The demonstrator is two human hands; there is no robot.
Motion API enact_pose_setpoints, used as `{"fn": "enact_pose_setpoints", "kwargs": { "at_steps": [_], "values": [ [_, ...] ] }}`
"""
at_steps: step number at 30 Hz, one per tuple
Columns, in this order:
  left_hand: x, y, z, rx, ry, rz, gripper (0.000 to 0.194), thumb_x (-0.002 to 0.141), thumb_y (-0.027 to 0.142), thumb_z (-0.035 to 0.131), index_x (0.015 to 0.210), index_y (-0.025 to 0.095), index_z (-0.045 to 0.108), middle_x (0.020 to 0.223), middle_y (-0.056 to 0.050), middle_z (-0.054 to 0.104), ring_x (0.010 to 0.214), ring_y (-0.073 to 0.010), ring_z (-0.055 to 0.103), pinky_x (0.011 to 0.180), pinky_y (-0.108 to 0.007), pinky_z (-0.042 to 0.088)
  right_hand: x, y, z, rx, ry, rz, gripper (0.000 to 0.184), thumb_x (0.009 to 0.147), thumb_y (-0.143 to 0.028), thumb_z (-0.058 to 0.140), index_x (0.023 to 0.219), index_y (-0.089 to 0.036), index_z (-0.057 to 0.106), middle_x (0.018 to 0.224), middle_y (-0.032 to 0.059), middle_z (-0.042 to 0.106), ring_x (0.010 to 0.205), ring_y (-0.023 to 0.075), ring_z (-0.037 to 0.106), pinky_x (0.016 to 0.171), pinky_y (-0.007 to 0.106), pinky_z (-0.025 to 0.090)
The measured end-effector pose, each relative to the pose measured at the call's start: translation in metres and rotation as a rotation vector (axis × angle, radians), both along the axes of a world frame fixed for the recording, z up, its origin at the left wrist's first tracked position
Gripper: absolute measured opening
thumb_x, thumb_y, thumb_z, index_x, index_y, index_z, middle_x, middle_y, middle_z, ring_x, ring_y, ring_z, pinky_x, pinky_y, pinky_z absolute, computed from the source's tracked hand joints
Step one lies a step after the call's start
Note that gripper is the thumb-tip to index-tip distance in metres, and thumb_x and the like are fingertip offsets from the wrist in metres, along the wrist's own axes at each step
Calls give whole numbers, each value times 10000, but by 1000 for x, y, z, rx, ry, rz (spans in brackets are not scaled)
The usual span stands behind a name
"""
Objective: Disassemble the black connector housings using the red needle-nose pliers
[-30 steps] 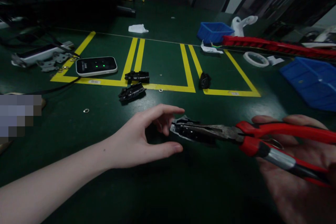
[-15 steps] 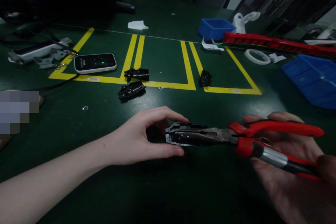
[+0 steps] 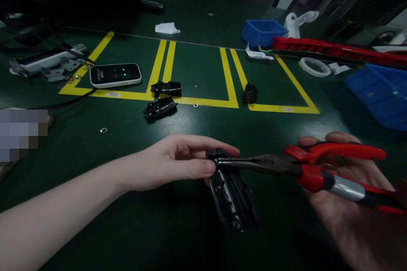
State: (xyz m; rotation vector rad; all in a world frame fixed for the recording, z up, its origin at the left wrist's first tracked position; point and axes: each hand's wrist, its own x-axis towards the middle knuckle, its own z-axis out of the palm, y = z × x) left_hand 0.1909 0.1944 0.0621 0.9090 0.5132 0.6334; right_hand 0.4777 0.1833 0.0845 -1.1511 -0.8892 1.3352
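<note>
Between the thumb and fingers of my left hand [image 3: 187,159] is a black molded plastic part [image 3: 233,197], tilted with its long body pointing down and toward me. My right hand [image 3: 349,207] holds red-handled long-nose pliers [image 3: 313,165]. The plier jaws reach left to the upper end of the part, beside my left thumb; whether they grip it cannot be made out. Two similar black parts [image 3: 165,89] lie on the table beyond my left hand, and another small black piece [image 3: 250,93] lies farther right.
On the green table [image 3: 133,228] are a white-edged device [image 3: 115,75] with green lights, small metal rings [image 3: 103,130], metal brackets [image 3: 62,70] and a tape roll [image 3: 314,67]. Blue bins [image 3: 378,97] and a red strip [image 3: 333,50] stand at right. Yellow tape marks rectangles.
The black part has swung from lying in line with the pliers to hanging down toward me. My left fingers have closed on its upper end. The pliers have shifted slightly right.
</note>
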Motion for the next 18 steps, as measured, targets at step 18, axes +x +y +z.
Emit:
{"fn": "enact_pose_setpoints", "kwargs": {
  "at_steps": [18],
  "values": [
    [-2,0,13,-121,102,-6,653,709,230,902,1272,271,572,989,24,693,926,-162,660,835,-304,503,4,-6,-5,52,-56,-25,498,671,-546,816,1118,-350,720,1148,19,768,1069,285,728,776,307,653]
  ]
}}
